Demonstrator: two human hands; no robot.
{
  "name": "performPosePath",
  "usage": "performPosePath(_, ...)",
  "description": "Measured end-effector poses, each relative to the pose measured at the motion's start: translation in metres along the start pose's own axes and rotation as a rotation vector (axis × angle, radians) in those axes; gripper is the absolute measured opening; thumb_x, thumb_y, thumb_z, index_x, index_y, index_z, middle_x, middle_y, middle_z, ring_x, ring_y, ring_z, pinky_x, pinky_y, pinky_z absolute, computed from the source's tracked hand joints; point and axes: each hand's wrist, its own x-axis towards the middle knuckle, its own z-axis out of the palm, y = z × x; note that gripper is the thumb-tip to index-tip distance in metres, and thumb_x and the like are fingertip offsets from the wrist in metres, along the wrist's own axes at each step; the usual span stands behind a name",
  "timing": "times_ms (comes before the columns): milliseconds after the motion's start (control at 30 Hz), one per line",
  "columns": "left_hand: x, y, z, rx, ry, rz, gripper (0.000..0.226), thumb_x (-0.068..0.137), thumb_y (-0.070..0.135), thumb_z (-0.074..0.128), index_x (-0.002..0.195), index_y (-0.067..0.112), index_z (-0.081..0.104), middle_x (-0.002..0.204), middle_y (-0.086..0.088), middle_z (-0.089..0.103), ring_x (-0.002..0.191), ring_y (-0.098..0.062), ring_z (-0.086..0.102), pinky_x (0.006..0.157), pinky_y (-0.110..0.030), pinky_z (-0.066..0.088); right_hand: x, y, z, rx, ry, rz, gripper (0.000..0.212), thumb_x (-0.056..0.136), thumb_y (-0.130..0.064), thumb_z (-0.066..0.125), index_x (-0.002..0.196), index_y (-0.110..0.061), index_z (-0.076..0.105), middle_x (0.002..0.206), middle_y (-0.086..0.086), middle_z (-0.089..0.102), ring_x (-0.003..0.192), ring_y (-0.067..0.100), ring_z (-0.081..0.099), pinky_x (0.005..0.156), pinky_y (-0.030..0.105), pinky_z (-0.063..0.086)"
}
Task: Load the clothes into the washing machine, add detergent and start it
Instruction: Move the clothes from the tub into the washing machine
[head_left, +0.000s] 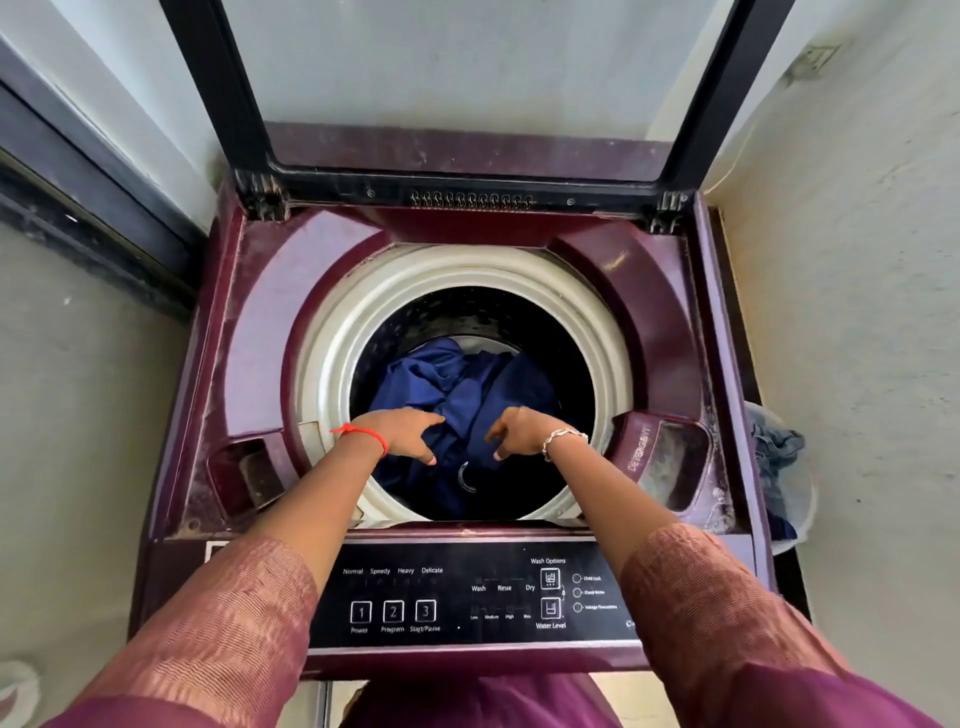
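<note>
- The left hand (408, 434) hovers over the drum mouth with its fingers stretched loosely inward, holding nothing.
- The right hand (519, 434) hangs just beside it with fingers bent downward; whether they pinch cloth cannot be told.
- The blue garment (457, 384) lies inside the drum, beneath and beyond both hands, crumpled with no clear long axis.
- The white drum rim (332, 364) circles both wrists, with dark open space beyond the fingertips.
- The raised lid (467, 174) stands well beyond the hands.
- The detergent compartment (670, 457) lies outward of the right hand.
- The control panel (467, 597) sits under the forearms.
</note>
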Motion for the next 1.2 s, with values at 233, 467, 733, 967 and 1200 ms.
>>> performPosePath(233,-0.024,0.022,-0.021,0.046,0.106,0.109,0.073,0.087,0.033,0.063,0.147,0.018,0.025,0.150,-0.010,0.033,0.135,-0.028,0.035,0.109,-0.037,0.032,-0.040,-0.001,-0.021,0.086,0.185,0.027,0.042,0.082,-0.016,0.069,0.122,-0.007,0.060,0.125,0.013,0.059,0.116,0.026,0.055,0.098,0.030,0.041)
performPosePath(467,-0.059,0.072,-0.046,0.102,0.372,0.336,0.051,0.088,0.025,0.061,0.135,0.015,0.048,0.129,-0.007,0.058,0.117,-0.024,0.055,0.099,-0.034,0.043,-0.102,-0.011,-0.027,0.211,0.535,0.043,0.032,0.083,-0.005,0.063,0.114,-0.002,0.064,0.113,0.018,0.066,0.108,0.028,0.060,0.094,0.029,0.043)
performPosePath(733,-0.093,0.183,-0.054,0.116,0.662,0.620,0.033,0.086,0.026,0.058,0.118,0.017,0.062,0.110,-0.006,0.068,0.105,-0.025,0.062,0.088,-0.036,0.050,-0.204,0.024,-0.015,0.409,1.177,0.013,0.012,0.079,-0.004,0.063,0.085,-0.001,0.073,0.080,0.016,0.072,0.074,0.022,0.064,0.071,0.031,0.048)
performPosePath(967,-0.084,0.297,-0.040,0.293,0.601,0.730,0.048,0.092,0.032,0.054,0.135,0.015,0.046,0.140,-0.005,0.048,0.129,-0.020,0.044,0.104,-0.035,0.037,-0.267,0.129,0.013,0.493,1.307,0.197,0.032,0.082,-0.023,0.070,0.104,0.000,0.069,0.108,0.015,0.069,0.105,0.025,0.063,0.097,0.033,0.045)
performPosePath(1200,-0.012,0.404,-0.012,0.397,0.387,0.674,0.059,0.091,0.029,0.056,0.141,0.005,0.035,0.146,-0.014,0.039,0.135,-0.023,0.035,0.111,-0.030,0.026,-0.296,0.257,0.055,0.581,1.140,0.359,0.031,0.083,-0.018,0.066,0.107,0.002,0.066,0.110,0.017,0.067,0.105,0.028,0.061,0.092,0.032,0.043)
